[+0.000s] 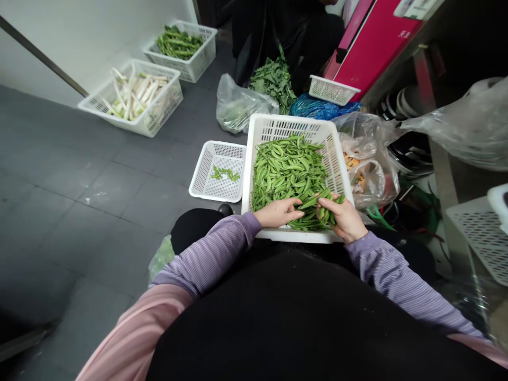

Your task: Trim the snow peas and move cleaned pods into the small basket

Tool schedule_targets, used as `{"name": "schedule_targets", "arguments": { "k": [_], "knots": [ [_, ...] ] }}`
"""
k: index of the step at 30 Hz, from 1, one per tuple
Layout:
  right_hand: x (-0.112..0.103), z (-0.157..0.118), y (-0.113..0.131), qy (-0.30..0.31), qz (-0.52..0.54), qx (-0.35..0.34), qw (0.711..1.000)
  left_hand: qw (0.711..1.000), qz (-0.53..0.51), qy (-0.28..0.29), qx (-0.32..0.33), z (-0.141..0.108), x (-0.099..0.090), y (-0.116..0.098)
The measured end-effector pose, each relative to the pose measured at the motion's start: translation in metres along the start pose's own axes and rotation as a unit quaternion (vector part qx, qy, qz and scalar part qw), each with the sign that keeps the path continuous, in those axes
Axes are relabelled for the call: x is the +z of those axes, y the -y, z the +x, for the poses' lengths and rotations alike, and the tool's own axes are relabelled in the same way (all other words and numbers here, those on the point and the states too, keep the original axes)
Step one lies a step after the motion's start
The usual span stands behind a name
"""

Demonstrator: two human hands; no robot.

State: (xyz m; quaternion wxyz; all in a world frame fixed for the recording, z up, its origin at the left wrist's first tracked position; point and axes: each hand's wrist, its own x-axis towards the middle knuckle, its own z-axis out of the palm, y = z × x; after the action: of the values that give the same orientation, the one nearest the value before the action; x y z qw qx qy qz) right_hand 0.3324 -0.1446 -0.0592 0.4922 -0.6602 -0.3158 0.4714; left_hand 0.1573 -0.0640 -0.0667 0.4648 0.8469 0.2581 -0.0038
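A large white plastic basket stands in front of me, heaped with green pea pods. My right hand is closed around several pods over the near right corner. One longer pod sticks out from under its thumb towards my left hand. The left fingers and thumb are curled at that pod's tip, just above the heap. Left of this basket a smaller white basket holds a few green pods or pieces.
Back left are baskets of white-stemmed vegetables and green stalks. Beyond my basket lie a clear bag, leafy greens and a blue bag. A person in dark clothes is behind them. Plastic bags crowd the right.
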Motion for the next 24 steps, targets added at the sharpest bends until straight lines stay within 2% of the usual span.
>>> {"name": "schedule_targets", "arguments": {
  "k": [2, 3, 4, 5, 6, 7, 9, 10, 11, 12, 13, 14, 16, 17, 18, 20, 22, 24],
  "knots": [
    [0.003, -0.003, -0.002, 0.0, -0.085, -0.015, 0.996, 1.0, 0.019, 0.008, 0.016, 0.0, -0.002, -0.005],
    [0.003, -0.004, -0.001, -0.016, -0.159, -0.041, 0.986, 0.998, 0.054, 0.015, 0.017, -0.001, -0.002, -0.006],
    [0.002, -0.006, 0.001, -0.035, -0.249, -0.078, 0.965, 0.995, 0.096, 0.021, 0.017, -0.001, -0.002, -0.006],
    [0.002, -0.009, 0.004, -0.044, -0.346, -0.123, 0.929, 0.99, 0.139, 0.025, 0.016, -0.002, -0.001, -0.006],
    [0.002, -0.01, 0.008, -0.03, -0.441, -0.17, 0.881, 0.984, 0.175, 0.026, 0.016, -0.002, 0.001, -0.005],
    [0.002, -0.012, 0.011, 0.013, -0.523, -0.211, 0.826, 0.979, 0.201, 0.026, 0.019, -0.003, 0.003, -0.004],
    [0.005, -0.012, 0.016, 0.147, -0.624, -0.249, 0.726, 0.974, 0.224, 0.021, 0.041, -0.004, 0.006, -0.003],
    [0.007, -0.01, 0.018, 0.205, -0.643, -0.246, 0.696, 0.973, 0.224, 0.013, 0.059, -0.005, 0.007, -0.003],
    [0.009, -0.007, 0.019, 0.24, -0.641, -0.236, 0.69, 0.973, 0.218, 0.002, 0.079, -0.005, 0.007, -0.003],
    [0.012, -0.004, 0.019, 0.251, -0.62, -0.223, 0.709, 0.973, 0.208, -0.014, 0.098, -0.006, 0.007, -0.003],
    [0.015, -0.002, 0.018, 0.242, -0.578, -0.208, 0.751, 0.974, 0.193, -0.038, 0.111, -0.006, 0.006, -0.004],
    [0.017, 0.001, 0.017, 0.225, -0.514, -0.186, 0.807, 0.975, 0.176, -0.071, 0.116, -0.006, 0.005, -0.005],
    [0.021, 0.003, 0.013, 0.185, -0.337, -0.107, 0.917, 0.973, 0.143, -0.145, 0.11, -0.007, 0.002, -0.006],
    [0.021, 0.004, 0.01, 0.158, -0.239, -0.053, 0.957, 0.971, 0.133, -0.172, 0.101, -0.007, 0.001, -0.007],
    [0.019, 0.005, 0.007, 0.128, -0.146, 0.0, 0.981, 0.971, 0.132, -0.177, 0.09, -0.006, 0.002, -0.007],
    [0.009, 0.011, -0.001, 0.059, 0.014, 0.07, 0.996, 0.978, 0.159, -0.117, 0.062, -0.006, 0.005, -0.007],
    [-0.009, 0.023, -0.006, -0.009, 0.116, 0.078, 0.99, 0.978, 0.202, -0.029, 0.028, -0.005, 0.011, -0.006],
    [-0.027, 0.039, -0.006, -0.036, 0.157, 0.07, 0.984, 0.973, 0.229, 0.014, 0.0, -0.005, 0.017, -0.004]
  ]
}}
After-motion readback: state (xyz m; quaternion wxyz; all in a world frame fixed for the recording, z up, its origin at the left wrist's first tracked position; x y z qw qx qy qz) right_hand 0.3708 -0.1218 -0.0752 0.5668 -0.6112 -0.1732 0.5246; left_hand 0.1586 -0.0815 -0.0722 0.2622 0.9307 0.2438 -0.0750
